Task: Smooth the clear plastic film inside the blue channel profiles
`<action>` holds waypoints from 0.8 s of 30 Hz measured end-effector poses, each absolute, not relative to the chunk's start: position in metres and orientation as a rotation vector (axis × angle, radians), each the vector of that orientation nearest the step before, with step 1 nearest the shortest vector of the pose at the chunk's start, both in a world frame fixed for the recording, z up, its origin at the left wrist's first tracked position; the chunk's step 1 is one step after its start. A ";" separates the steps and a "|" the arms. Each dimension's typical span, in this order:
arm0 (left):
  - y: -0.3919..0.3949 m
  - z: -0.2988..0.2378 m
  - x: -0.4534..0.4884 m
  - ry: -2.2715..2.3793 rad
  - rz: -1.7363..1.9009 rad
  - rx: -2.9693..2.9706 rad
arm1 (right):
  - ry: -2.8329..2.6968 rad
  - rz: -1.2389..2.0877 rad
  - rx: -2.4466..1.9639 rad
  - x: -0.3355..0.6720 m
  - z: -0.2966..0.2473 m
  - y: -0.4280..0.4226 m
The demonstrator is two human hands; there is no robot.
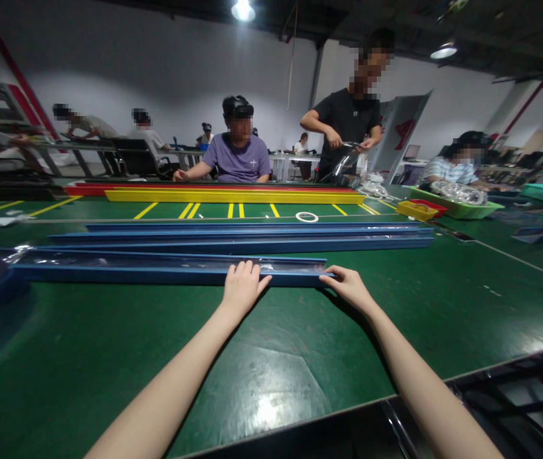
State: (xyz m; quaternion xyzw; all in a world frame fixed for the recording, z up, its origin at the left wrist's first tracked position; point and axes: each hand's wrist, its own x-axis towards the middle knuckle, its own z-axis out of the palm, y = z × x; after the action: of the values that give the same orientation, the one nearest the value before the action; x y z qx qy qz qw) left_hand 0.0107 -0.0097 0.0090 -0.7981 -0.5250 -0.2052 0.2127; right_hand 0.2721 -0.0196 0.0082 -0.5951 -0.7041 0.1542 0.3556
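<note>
A long blue channel strip [157, 276] lies across the green table in front of me, with clear film along its trough. My left hand [243, 285] is closed over its near wall, fingers reaching inside and thumb at the front. At the strip's right end, my right hand [350, 287] pinches the edge between thumb and fingers. Just behind lie more blue channel strips [357, 242], roughly parallel to this one.
Yellow channels [233, 196] and red ones lie farther back, beside a white ring [306, 217]. Small yellow trays [415, 210] and a green tray [479, 210] of clear coils stand back right. Across the table, one person [238, 153] sits and another [350, 121] stands.
</note>
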 end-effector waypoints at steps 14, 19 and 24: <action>-0.008 0.007 0.010 -1.441 -0.546 -2.203 | -1.831 0.365 -1.559 0.273 0.007 -0.019; -0.008 0.008 0.010 -1.441 -0.533 -2.207 | -1.833 0.362 -1.574 0.273 0.007 -0.019; -0.007 0.007 0.010 -1.440 -0.546 -2.212 | -1.822 0.370 -1.583 0.273 0.008 -0.020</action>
State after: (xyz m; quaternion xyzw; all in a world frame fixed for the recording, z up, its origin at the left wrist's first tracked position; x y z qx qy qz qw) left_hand 0.0099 -0.0073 0.0074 -0.8004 -0.5211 -0.1975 0.2211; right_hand 0.2728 -0.0200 0.0079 -0.6091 -0.7009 0.1423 0.3428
